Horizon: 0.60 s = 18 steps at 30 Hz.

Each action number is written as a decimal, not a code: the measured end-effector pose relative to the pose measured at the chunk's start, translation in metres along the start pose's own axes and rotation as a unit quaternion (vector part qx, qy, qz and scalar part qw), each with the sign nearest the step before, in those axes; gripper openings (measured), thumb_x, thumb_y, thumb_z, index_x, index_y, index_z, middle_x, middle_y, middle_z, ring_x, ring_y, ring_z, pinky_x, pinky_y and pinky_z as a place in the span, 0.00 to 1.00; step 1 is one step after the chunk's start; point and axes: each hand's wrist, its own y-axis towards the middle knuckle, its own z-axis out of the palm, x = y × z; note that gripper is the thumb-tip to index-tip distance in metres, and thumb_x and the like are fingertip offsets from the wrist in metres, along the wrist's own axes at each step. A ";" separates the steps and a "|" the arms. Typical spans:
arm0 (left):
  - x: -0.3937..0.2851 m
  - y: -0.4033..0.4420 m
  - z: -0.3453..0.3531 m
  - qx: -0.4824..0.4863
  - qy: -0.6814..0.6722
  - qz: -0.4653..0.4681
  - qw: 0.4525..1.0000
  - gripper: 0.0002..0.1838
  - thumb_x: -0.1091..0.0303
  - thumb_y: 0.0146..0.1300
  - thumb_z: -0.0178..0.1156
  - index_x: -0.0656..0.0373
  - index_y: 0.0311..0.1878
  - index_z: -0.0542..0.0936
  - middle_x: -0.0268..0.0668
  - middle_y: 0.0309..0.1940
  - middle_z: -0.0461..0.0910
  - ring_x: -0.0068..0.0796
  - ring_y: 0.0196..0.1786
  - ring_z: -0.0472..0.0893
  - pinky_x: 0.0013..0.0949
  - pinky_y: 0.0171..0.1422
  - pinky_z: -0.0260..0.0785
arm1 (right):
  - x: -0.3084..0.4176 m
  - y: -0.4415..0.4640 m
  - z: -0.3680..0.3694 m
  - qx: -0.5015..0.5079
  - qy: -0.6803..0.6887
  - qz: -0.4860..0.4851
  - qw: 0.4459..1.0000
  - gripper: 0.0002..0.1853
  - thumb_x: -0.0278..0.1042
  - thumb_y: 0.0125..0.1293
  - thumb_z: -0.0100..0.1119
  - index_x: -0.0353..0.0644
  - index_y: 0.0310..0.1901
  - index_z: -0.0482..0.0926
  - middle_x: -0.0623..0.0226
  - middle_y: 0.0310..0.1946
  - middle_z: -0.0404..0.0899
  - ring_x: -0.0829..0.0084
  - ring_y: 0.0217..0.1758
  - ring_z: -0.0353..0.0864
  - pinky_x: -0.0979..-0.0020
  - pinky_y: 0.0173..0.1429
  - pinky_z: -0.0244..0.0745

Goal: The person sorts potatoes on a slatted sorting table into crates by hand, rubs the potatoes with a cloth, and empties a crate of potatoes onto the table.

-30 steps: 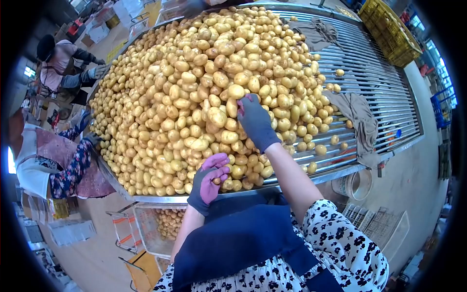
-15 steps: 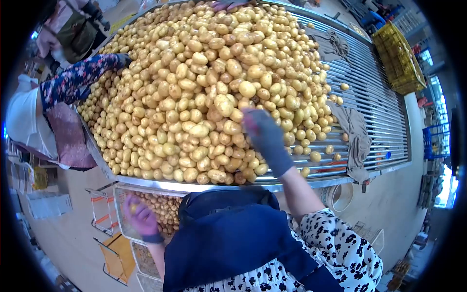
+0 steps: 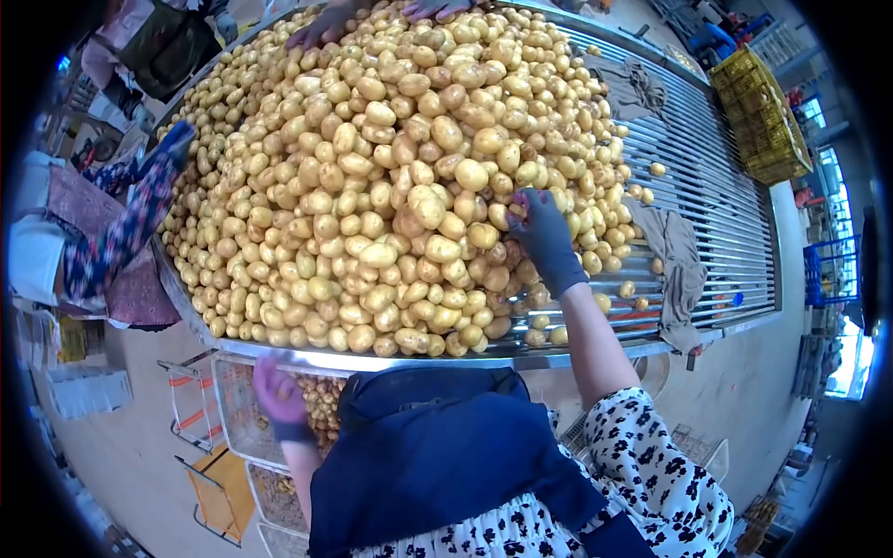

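A large heap of yellow potatoes (image 3: 372, 214) covers most of the slatted metal table (image 3: 716, 205). My right hand (image 3: 547, 240), in a grey glove with purplish fingertips, is at the right side of the heap. Its fingers are curled down against the potatoes, and whatever they hold is hidden. My left hand (image 3: 279, 392), in a purple glove with a dark cuff, is below the table's front edge, over a white crate (image 3: 244, 418). Motion smears its fingers. Small potatoes (image 3: 323, 402) lie in that crate.
Other people's gloved hands (image 3: 321, 26) touch the heap's far side; a person's flowered sleeve (image 3: 130, 228) is at the left. Grey cloths (image 3: 684, 270) lie on the slats. A yellow crate (image 3: 758, 116) stands at the right end, an orange-seated stool (image 3: 221, 488) on the floor.
My right hand has shifted right across the heap. My left hand, which had a small yellowish thing in its fingers, has moved slightly right. The flowered sleeve has drawn back left.
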 end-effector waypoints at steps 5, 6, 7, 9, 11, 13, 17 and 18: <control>0.009 -0.038 0.216 0.319 0.253 -0.058 0.912 0.20 0.61 0.71 0.46 0.61 0.60 0.68 0.34 0.40 0.76 0.12 0.26 0.67 0.15 0.22 0.56 | 0.003 -0.015 0.016 -0.048 -0.078 -0.059 0.994 0.15 0.31 0.61 0.59 0.45 0.49 0.73 0.54 0.47 0.69 0.54 0.46 0.76 0.61 0.48 0.76; 0.019 -0.038 0.233 0.340 0.226 -0.120 0.905 0.19 0.60 0.71 0.47 0.60 0.60 0.69 0.34 0.42 0.76 0.12 0.26 0.67 0.14 0.22 0.55 | -0.004 -0.015 0.018 -0.059 -0.024 -0.056 0.996 0.14 0.32 0.61 0.58 0.46 0.50 0.74 0.53 0.48 0.69 0.54 0.46 0.76 0.61 0.48 0.76; 0.028 -0.039 0.247 0.360 0.199 -0.182 0.893 0.19 0.60 0.70 0.49 0.60 0.59 0.69 0.34 0.43 0.77 0.12 0.26 0.67 0.14 0.21 0.54 | -0.008 -0.016 0.018 -0.070 0.031 -0.052 0.996 0.14 0.33 0.62 0.58 0.46 0.50 0.74 0.52 0.48 0.68 0.54 0.47 0.75 0.61 0.48 0.76; 0.045 -0.042 0.266 0.367 0.173 -0.264 0.875 0.19 0.59 0.70 0.51 0.58 0.60 0.69 0.36 0.47 0.77 0.11 0.26 0.68 0.14 0.21 0.55 | 0.009 -0.021 0.010 -0.088 0.091 -0.031 0.992 0.15 0.33 0.60 0.60 0.44 0.50 0.75 0.54 0.47 0.70 0.58 0.48 0.76 0.63 0.50 0.74; 0.058 -0.041 0.272 0.382 0.146 -0.317 0.856 0.21 0.53 0.71 0.49 0.55 0.60 0.69 0.37 0.48 0.76 0.13 0.31 0.71 0.13 0.25 0.58 | 0.042 -0.027 -0.006 -0.106 0.152 -0.013 0.983 0.16 0.32 0.59 0.62 0.42 0.50 0.76 0.57 0.46 0.72 0.62 0.49 0.76 0.65 0.53 0.72; 0.055 -0.052 0.283 0.316 0.160 -0.357 0.864 0.24 0.47 0.71 0.45 0.55 0.59 0.69 0.36 0.46 0.76 0.16 0.31 0.72 0.12 0.25 0.58 | 0.075 -0.040 -0.025 0.055 0.208 -0.089 0.973 0.16 0.33 0.60 0.63 0.44 0.50 0.77 0.59 0.46 0.75 0.66 0.50 0.76 0.68 0.51 0.73; 0.064 -0.029 0.269 0.352 0.064 -0.414 0.837 0.25 0.45 0.71 0.42 0.56 0.57 0.71 0.36 0.44 0.76 0.19 0.31 0.74 0.13 0.24 0.59 | 0.061 0.011 -0.021 -0.063 -0.049 -0.081 0.994 0.16 0.39 0.61 0.62 0.50 0.51 0.77 0.63 0.45 0.77 0.60 0.46 0.79 0.65 0.42 0.77; 0.066 -0.021 0.260 0.375 -0.014 -0.442 0.815 0.25 0.45 0.71 0.42 0.56 0.55 0.72 0.37 0.44 0.76 0.20 0.31 0.74 0.14 0.23 0.60 | 0.056 0.023 -0.016 -0.078 -0.091 -0.124 0.985 0.16 0.39 0.60 0.62 0.51 0.50 0.76 0.64 0.44 0.77 0.60 0.45 0.79 0.65 0.41 0.77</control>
